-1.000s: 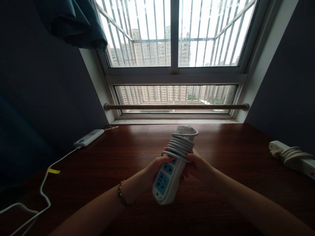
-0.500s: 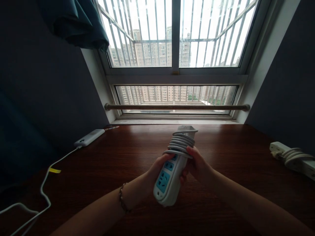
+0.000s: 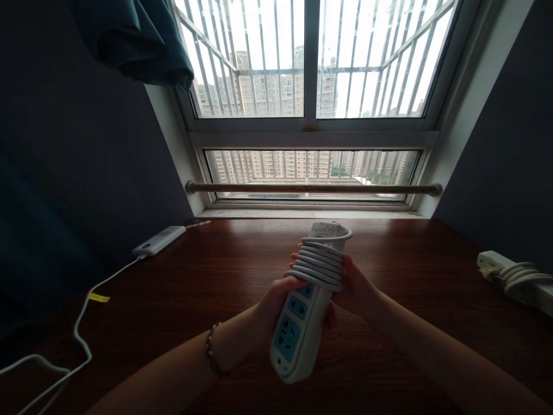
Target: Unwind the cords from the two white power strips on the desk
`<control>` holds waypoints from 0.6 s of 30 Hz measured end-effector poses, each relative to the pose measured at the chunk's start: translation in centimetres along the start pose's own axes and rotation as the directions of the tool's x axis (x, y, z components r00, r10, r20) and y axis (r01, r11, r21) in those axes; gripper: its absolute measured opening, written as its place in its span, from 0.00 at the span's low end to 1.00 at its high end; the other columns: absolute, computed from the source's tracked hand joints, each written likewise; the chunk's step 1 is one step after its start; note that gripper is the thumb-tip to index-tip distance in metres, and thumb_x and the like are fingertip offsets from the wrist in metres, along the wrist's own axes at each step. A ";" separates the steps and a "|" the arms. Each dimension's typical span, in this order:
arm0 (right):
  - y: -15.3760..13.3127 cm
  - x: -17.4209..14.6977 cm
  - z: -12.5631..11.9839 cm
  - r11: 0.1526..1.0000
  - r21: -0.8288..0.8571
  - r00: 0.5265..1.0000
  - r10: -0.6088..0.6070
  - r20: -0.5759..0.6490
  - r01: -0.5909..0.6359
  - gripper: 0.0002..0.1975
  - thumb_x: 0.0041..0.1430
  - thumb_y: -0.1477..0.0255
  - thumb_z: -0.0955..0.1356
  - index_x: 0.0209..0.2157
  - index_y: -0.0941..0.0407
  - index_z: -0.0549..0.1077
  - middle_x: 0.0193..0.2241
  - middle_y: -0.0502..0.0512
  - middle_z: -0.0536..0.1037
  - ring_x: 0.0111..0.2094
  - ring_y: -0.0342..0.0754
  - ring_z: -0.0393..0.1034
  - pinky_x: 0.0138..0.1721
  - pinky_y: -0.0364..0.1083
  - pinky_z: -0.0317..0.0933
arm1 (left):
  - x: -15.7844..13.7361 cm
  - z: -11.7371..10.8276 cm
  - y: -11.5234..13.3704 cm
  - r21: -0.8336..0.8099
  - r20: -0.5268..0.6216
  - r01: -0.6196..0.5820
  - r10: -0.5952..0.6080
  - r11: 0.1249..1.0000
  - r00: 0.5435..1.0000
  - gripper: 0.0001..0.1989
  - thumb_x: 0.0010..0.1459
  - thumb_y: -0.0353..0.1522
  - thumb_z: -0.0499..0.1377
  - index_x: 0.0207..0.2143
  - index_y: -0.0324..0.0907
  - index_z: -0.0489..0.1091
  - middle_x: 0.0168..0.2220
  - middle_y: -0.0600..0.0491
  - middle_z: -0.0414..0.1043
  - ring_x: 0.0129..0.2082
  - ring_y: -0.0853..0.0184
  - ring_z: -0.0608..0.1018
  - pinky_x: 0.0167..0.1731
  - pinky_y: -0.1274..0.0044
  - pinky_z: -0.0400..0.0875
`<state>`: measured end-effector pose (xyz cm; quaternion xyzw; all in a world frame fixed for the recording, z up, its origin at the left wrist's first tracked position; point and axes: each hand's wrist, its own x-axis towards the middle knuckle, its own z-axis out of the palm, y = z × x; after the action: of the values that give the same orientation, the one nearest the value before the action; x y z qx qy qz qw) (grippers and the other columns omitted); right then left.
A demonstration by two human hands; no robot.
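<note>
I see both arms (image 3: 173, 363) angled inward; left hand (image 3: 271, 301) closed round the power strip (image 3: 302, 340); right hand (image 3: 355, 288) curled against its other side, by the wound cord (image 3: 320, 265); the strip tilts between them, over the surface (image 3: 410, 259).

Left grip (image 3: 274, 300) and right grip (image 3: 354, 288) curled and close together, 2 outstretched forearms (image 3: 173, 369) aslant toward the middle.

Power strip (image 3: 298, 324), seemingly smooth plastic.
</note>
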<state>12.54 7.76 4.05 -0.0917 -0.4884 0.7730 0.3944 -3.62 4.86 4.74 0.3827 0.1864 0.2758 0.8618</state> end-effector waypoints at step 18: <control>0.6 0.7 0.8 0.947 -0.295 0.920 -0.225 -0.321 0.129 0.21 0.41 0.72 0.76 0.39 0.59 0.71 0.38 0.56 0.77 0.38 0.49 0.71 0.39 0.47 0.65 | 1.2 -0.1 0.3 0.536 -0.368 -0.206 0.446 0.819 0.816 0.26 0.37 0.32 0.69 0.41 0.37 0.67 0.35 0.49 0.75 0.31 0.64 0.77 0.34 0.72 0.71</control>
<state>11.31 7.61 4.18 -0.2355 -0.5164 0.6319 0.5278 -2.83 5.82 4.82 0.5273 0.3838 0.4555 0.6060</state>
